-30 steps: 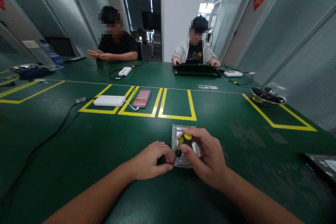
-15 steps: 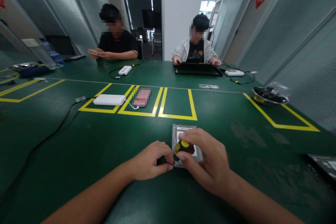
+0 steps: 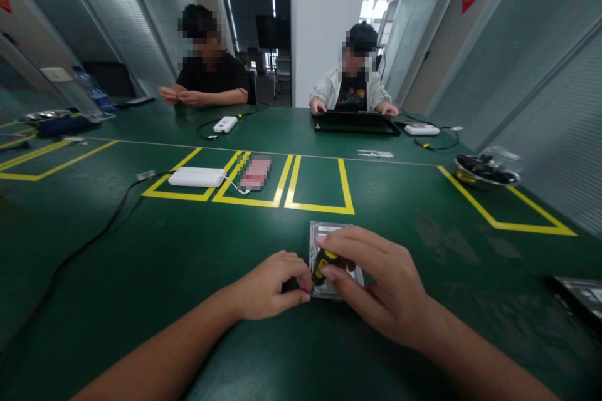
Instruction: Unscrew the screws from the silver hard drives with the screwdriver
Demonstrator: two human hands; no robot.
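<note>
A silver hard drive [image 3: 329,230] lies flat on the green table [image 3: 164,263] in front of me. My right hand [image 3: 376,282] is closed round a short black and yellow screwdriver [image 3: 323,261], whose tip points down at the drive's near left corner. My left hand [image 3: 268,285] is curled with its fingers pinched together against the drive's left edge, close to the screwdriver tip. What its fingertips hold is hidden.
Yellow taped boxes [image 3: 317,191] lie beyond the drive, with a white power bank [image 3: 196,176] and cable in the left one. A metal bowl [image 3: 484,172] sits at the right, another drive [image 3: 580,297] at the right edge. Two people sit across the table, one with a laptop [image 3: 357,123].
My right hand has turned round the screwdriver handle, its fingers moving further over the yellow cap. The left hand and the drive have stayed in place.
</note>
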